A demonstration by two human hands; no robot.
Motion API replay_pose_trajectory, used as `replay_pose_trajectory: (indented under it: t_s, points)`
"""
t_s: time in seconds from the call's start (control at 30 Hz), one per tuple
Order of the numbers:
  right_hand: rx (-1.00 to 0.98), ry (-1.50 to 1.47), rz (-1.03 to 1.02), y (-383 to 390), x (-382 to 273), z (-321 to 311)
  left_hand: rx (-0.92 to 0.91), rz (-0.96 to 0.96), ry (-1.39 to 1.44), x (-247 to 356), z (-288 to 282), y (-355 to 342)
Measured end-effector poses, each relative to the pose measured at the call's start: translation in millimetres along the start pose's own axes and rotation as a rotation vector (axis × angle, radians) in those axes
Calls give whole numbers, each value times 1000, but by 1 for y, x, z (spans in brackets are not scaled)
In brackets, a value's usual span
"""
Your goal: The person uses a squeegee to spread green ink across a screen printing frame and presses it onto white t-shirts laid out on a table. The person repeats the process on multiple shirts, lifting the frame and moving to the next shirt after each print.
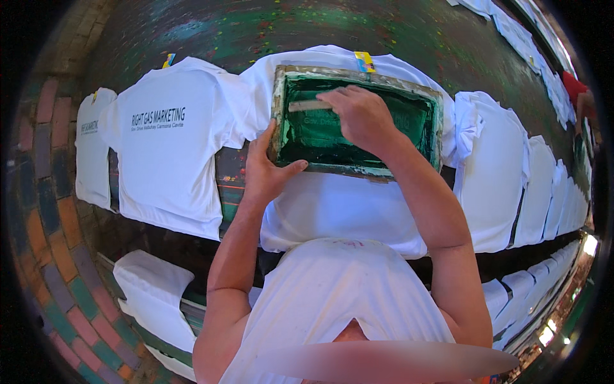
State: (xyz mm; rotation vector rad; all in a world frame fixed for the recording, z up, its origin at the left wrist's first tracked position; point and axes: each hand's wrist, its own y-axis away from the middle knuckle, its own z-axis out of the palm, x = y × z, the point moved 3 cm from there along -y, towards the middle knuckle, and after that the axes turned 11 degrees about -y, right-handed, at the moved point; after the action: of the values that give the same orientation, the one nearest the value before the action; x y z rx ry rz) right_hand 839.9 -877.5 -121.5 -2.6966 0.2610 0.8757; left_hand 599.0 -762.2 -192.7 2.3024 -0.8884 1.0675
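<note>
A wooden-framed printing screen [359, 171] with dark green mesh lies on a white T-shirt [345, 211] in front of me. Around the screen's lower left corner my left hand [268, 168] is closed, thumb along the near edge and fingers at the left side. My right hand [364, 118] grips a squeegee [307, 105] inside the frame, toward its upper left. Only the left end of the squeegee shows; my hand covers the rest. Dark green ink coats the mesh and smears the frame's inner edges. Faint lettering shows through the mesh.
To the left lies a white T-shirt [160, 160] with dark print, another printed one [96, 147] beyond it. Plain white T-shirts [489, 173] run in a row to the right. More shirts [153, 288] lie on a lower level nearer me. A person in red [575, 89] is at far right.
</note>
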Motion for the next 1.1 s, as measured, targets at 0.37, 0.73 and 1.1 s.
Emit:
replay_pose_trajectory:
  t_s: [0.37,0.73,1.1]
  points:
    - [73,141,-103,54,-39,26,-9,-16,-90,9,-6,2]
    - [-58,-11,73,11,-4,-18,-30,12,-73,12,-8,1]
    - [-345,-35,-228,-36,21,-18,-33,3,-88,14,-6,1]
